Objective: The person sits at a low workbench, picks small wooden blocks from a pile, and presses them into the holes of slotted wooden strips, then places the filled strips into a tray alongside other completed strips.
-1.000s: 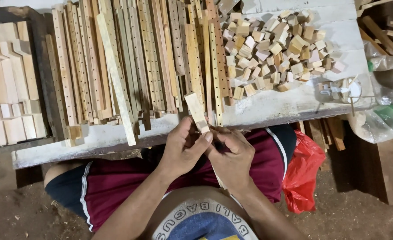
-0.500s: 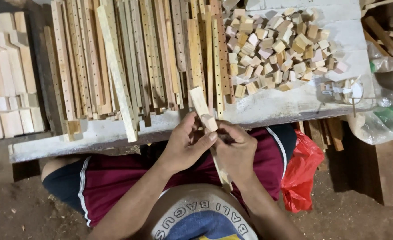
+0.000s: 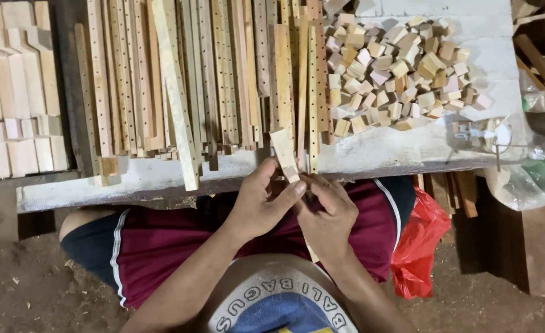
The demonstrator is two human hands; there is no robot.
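My left hand [image 3: 260,206] and my right hand [image 3: 331,216] meet over my lap at the front edge of a white workbench [image 3: 377,151]. Together they grip a pale wooden slat [image 3: 283,151] that slants up and away onto the bench. A small wooden block [image 3: 291,174] sits against the slat at my left thumb and fingertips. The slat's lower end [image 3: 311,251] pokes out below my right hand.
Many long drilled wooden strips [image 3: 211,74] lie side by side on the bench. A heap of small wooden blocks [image 3: 396,68] is at the right. Pale flat boards [image 3: 13,92] lie stacked at the left. A red plastic bag [image 3: 423,240] hangs beside my right leg.
The hands and slat stay at the bench edge, with small finger shifts around the block. The view has drifted slightly.
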